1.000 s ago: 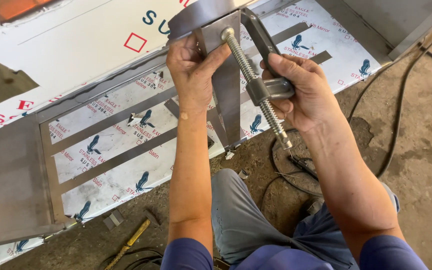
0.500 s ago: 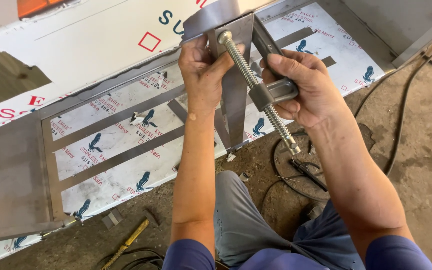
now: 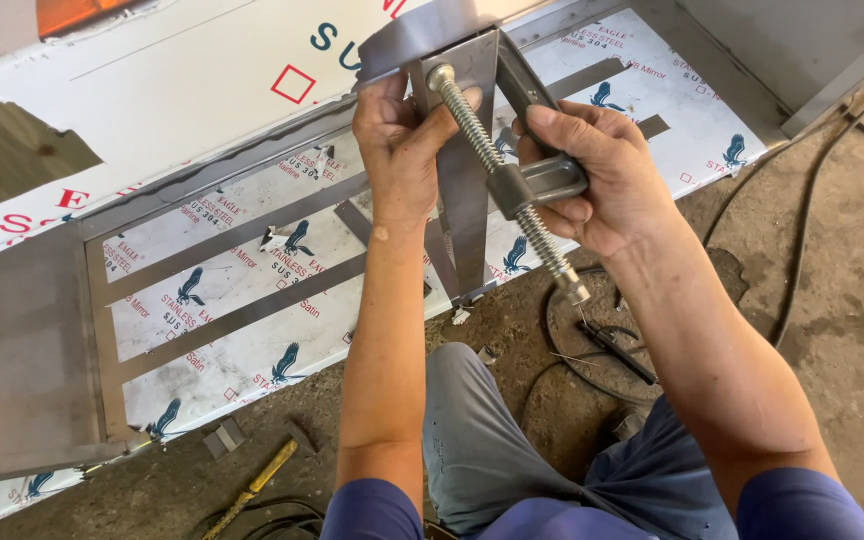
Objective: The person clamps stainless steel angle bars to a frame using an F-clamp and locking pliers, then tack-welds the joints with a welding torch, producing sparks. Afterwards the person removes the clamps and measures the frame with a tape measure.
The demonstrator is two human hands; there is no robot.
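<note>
Up near the top, the right hand (image 3: 592,185) gripped the clamp (image 3: 512,180), its long screw slanting down toward the person. Just beside it, the left hand (image 3: 399,150) held the upright metal strip (image 3: 464,215).

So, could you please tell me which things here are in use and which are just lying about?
In use:
left hand
right hand
grey steel screw clamp
upright grey metal plate

Lying about:
yellow-handled hammer
black cables
small dark pliers
</note>
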